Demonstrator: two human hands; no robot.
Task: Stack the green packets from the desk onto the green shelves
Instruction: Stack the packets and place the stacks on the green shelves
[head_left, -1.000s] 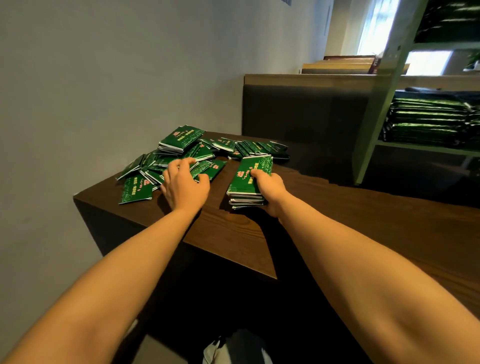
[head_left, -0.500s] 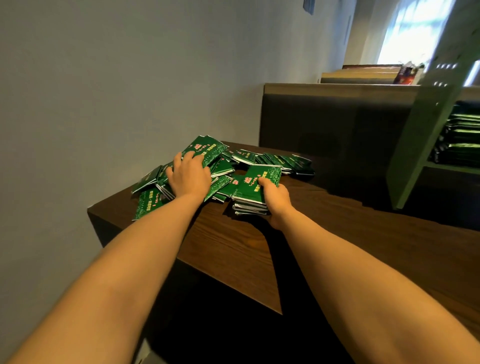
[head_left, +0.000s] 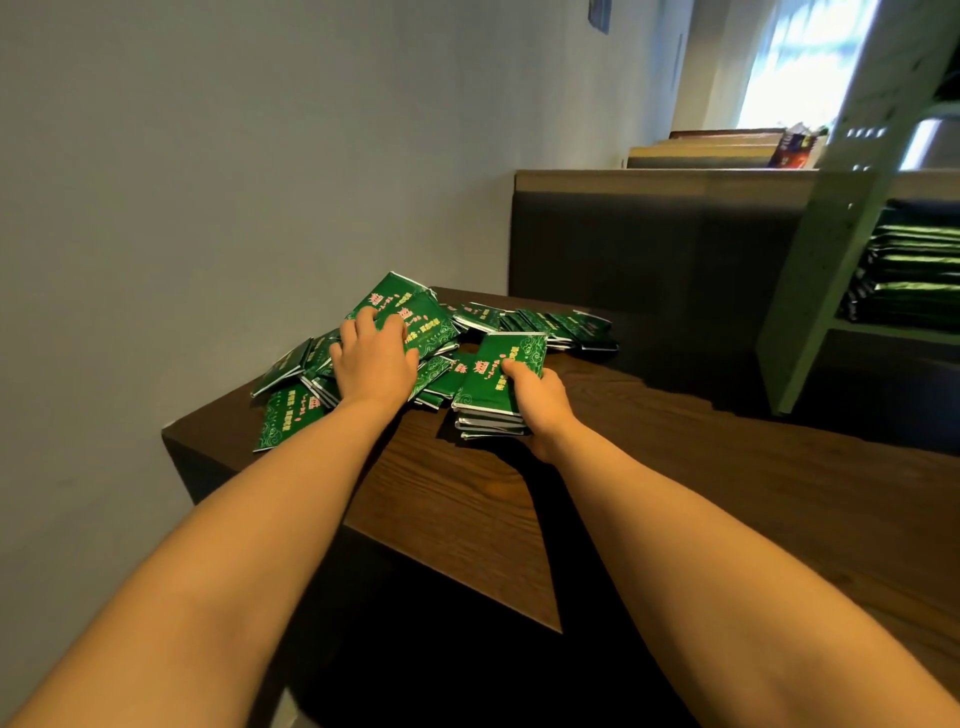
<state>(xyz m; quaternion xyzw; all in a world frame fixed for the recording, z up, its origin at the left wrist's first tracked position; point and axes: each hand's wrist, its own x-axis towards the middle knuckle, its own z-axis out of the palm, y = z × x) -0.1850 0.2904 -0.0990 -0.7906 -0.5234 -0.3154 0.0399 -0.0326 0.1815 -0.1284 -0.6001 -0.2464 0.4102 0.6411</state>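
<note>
Several loose green packets (head_left: 289, 422) lie in a heap at the far left corner of the dark wooden desk (head_left: 467, 499). My left hand (head_left: 371, 364) lies on top of the heap, with its fingers curled over a small bundle of packets (head_left: 415, 312). Just to the right stands a neat stack of green packets (head_left: 501, 371). My right hand (head_left: 537, 402) grips that stack at its right side, thumb on the top packet. The pale green shelves (head_left: 810, 291) rise at the right and hold more stacked green packets (head_left: 914, 275).
A grey wall runs close along the desk's left side. Behind the heap stands a dark padded partition (head_left: 649, 239) with a wooden top. The desk's near corner (head_left: 550, 623) juts toward me. A bright window shows at the far upper right.
My left hand moved from the near side of the heap up onto the raised bundle. My right hand stayed on the neat stack. My view swung left, pushing the shelves to the frame edge.
</note>
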